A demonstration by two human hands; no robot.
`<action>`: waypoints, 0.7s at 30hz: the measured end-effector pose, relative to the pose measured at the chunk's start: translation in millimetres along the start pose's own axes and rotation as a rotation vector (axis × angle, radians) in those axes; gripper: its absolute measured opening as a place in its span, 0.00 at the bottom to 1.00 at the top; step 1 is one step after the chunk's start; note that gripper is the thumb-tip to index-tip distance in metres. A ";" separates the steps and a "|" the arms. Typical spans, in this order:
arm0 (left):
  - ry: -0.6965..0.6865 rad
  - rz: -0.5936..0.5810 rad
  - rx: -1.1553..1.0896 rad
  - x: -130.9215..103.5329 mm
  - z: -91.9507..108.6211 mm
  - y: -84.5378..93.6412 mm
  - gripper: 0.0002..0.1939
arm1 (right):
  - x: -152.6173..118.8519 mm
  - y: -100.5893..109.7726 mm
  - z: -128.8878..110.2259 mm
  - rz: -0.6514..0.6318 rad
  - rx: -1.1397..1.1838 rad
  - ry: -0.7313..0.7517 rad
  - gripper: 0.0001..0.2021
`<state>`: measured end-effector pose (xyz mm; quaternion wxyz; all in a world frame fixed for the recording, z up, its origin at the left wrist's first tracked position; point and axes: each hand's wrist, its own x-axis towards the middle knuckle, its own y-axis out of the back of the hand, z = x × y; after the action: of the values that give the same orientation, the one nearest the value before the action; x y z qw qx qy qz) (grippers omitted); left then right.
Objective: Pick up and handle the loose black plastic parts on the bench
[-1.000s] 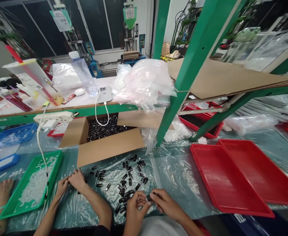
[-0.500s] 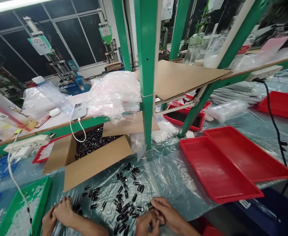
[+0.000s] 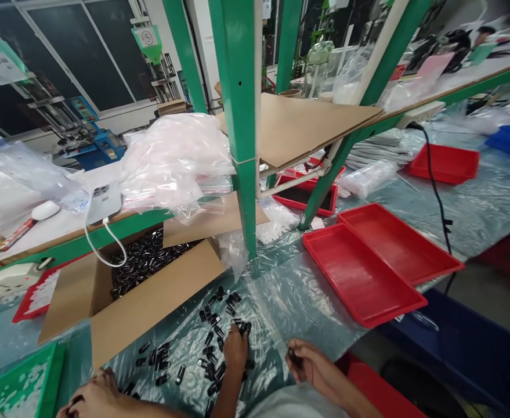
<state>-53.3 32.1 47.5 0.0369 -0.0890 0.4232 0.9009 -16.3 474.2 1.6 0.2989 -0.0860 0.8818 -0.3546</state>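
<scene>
My left hand reaches into small glossy black pieces scattered on the plastic-covered table. Its fingers are closed around a piece at the upper part of the scatter, partly hiding it. To the right, my right hand is raised near the table's edge, thumb and fingers pinching a small dark piece. The pieces look short and capsule-shaped, some with a pale end. A co-worker's hand rests at the lower left, beside a few black pieces.
An open cardboard box full of black pieces stands behind the scatter. Two overlapping red trays lie to the right. A green tray with white bits is at left. A green post rises behind, and a white cable hangs over the box.
My hands were together at the front; now the left has moved up into the black pieces and the right has shifted right with its piece. The view has swung rightward.
</scene>
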 end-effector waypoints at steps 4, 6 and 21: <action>0.002 -0.113 -0.094 43.2 68.5 -107.4 0.19 | -4.8 8.8 8.6 0.105 -0.038 0.044 0.09; 0.020 -0.155 -0.131 55.1 84.4 -162.5 0.18 | -2.3 13.4 11.0 0.161 -0.083 0.071 0.08; -0.170 -0.168 -0.387 -11.4 159.4 -225.3 0.23 | 30.5 -12.7 14.9 0.168 -0.719 0.271 0.25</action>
<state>-30.7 298.8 -20.9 0.1293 -0.0532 0.2292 0.9633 -32.8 445.3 -12.5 0.1584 -0.0650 0.9852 -0.0054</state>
